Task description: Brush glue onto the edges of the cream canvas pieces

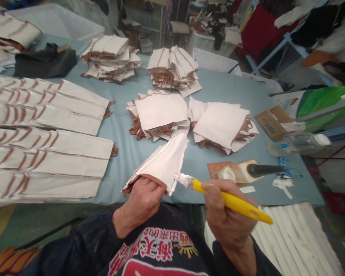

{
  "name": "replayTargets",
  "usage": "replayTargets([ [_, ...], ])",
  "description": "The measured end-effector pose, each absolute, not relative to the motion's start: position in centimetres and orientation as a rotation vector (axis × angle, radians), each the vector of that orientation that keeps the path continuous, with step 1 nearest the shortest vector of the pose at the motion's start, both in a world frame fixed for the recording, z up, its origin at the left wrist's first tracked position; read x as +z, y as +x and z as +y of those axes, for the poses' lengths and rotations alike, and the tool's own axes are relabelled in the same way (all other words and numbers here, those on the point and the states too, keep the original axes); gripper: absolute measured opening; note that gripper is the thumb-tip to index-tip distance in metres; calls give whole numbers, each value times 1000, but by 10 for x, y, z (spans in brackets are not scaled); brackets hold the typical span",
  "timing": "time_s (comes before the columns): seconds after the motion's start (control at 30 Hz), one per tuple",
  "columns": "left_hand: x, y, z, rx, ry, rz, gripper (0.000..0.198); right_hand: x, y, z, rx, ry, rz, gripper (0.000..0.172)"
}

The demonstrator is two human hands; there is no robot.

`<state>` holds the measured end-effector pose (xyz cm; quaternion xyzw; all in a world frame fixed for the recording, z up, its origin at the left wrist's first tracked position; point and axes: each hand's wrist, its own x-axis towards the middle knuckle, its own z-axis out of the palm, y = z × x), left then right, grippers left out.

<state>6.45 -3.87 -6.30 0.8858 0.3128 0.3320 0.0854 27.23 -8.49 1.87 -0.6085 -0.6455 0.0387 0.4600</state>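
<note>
My left hand [143,201] is closed around the brown-edged end of a small stack of white fabric pieces [163,161], held tilted up over the table's front edge. My right hand [224,214] grips a yellow-handled brush [232,201]. Its glue-caked bristles touch the lower edge of the held stack. A glue pot with a black handle [241,171] stands just beyond my right hand on the blue table [138,149].
Several piles of folded white pieces with brown trim [161,113] lie across the table. Rows of overlapped pieces [46,134] cover the left side. A plastic bottle [300,143], a cardboard box [271,122] and white strips [293,234] are at the right.
</note>
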Motion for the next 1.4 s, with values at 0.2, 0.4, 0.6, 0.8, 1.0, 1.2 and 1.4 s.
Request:
replayTargets([
  [0.2, -71, 63, -42, 1025, 2644, 911, 30, 37, 267, -89, 316, -1417, -1735, 26],
  [0.4, -69, 61, -46, 910, 2630, 854, 31, 34, 270, -79, 258, -1495, -1673, 26],
  [0.6, -69, 57, -47, 865, 2642, 806, 29, 43, 260, -85, 635, -1423, -1675, 30],
  [0.8, -68, 58, -50, 902, 2511, 648, 31, 10, 282, -68, 637, -1291, -1143, 30],
  [1.0, -60, 59, -60, 848, 2344, 472, 32, -44, 295, -20, 548, -1412, -1630, 24],
  [1.2, -50, 56, -66, 685, 2167, 487, 28, -68, 286, -21, 522, -1349, -1765, 23],
  [1.4, -40, 48, -58, 551, 1254, 489, 35, -71, 284, -38, 124, -1327, -1526, 24],
])
